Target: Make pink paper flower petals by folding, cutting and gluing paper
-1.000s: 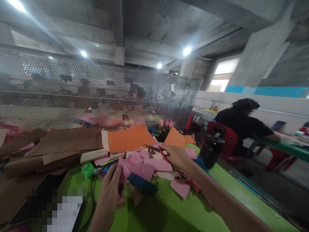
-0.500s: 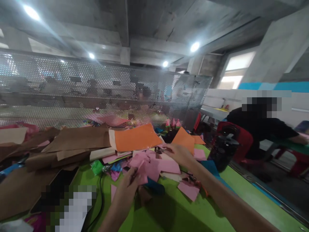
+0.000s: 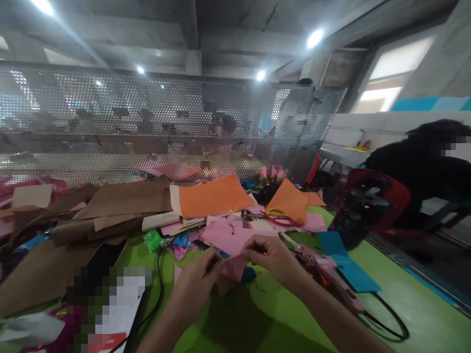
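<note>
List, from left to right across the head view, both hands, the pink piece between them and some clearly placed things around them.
Crumpled whitish piece → crumpled green piece → left hand → pink piece → right hand → blue sheet.

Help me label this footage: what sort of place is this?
Probably a craft workshop, given the held pink piece, the orange sheet and the perforated metal partition behind.

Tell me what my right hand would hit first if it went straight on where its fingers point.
Past the small pink piece it pinches, your right hand would probably meet your left hand first, though depth is hard to judge.
</note>
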The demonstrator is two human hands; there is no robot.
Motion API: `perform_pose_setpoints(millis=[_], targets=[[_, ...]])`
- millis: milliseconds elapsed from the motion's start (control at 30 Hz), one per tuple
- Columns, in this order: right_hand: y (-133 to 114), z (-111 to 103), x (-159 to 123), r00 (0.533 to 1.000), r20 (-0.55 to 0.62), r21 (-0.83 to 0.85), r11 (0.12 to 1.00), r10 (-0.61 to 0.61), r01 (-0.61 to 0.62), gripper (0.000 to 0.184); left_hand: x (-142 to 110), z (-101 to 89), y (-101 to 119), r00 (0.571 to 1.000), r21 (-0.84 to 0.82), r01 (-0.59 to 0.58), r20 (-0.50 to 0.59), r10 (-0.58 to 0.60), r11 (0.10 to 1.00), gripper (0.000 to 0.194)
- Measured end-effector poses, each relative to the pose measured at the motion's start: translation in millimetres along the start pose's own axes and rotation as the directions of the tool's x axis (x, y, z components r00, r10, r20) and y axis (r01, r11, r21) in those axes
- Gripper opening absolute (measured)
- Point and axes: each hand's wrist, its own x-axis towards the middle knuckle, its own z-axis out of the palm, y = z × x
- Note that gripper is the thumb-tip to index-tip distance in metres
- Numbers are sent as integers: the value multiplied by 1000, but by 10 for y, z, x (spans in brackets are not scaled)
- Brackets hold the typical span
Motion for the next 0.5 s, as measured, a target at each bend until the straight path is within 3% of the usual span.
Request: perform_pose_setpoints(millis=[133, 333, 500], targets=[[-24, -18, -37, 999, 36, 10, 1000, 10, -10, 17, -4, -35, -17, 1000, -19, 26, 9, -26, 999, 21], [-16, -64, -43, 1000, 16, 78, 997, 2, -3, 18, -13, -108, -9, 988, -252, 152, 56, -143, 956, 24], [27, -74, -38, 1000, 1, 77, 997, 3, -3, 17, -28, -133, -14, 994, -228, 106, 9, -107, 968, 24]])
